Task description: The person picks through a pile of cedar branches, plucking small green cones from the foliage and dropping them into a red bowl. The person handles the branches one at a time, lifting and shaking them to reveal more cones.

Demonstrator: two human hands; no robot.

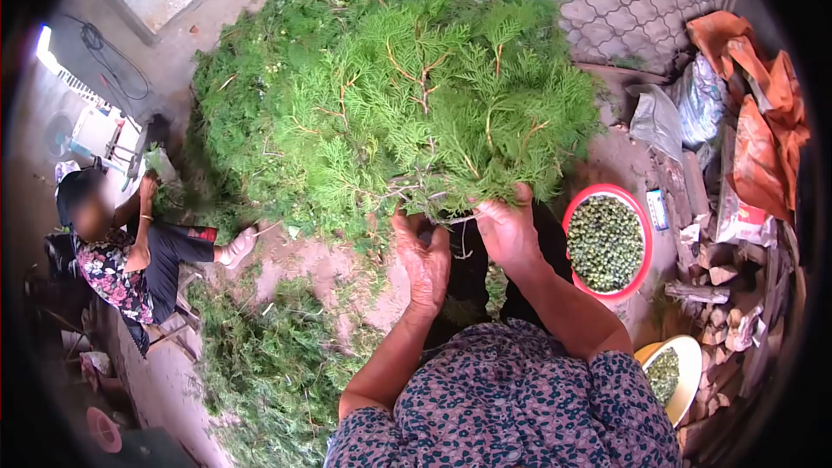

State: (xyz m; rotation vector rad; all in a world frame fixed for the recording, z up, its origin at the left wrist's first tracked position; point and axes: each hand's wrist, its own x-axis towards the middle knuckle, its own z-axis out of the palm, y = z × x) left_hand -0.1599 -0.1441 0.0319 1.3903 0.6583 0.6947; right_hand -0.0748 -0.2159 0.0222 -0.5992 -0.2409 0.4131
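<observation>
A leafy arborvitae branch (425,78) with flat green sprays spreads out in front of me, its woody stems toward my body. My right hand (507,230) is closed on the stem end, thumb and fingers pinching it. Beside it, my left hand (422,264) is curled at the same stems, its fingertips partly hidden under the foliage. Behind and beneath the branch lies a large heap of similar cut greenery (251,121). To the right of my right hand stands a red-rimmed basin (645,247) holding many small green cones (604,243).
More cuttings (269,364) lie on the floor at lower left. A seated co-worker (113,260) handles greenery at the left. On the right are a yellow bowl (691,373), stacked firewood (715,295), an orange sack (754,147) and a wire mesh (615,0).
</observation>
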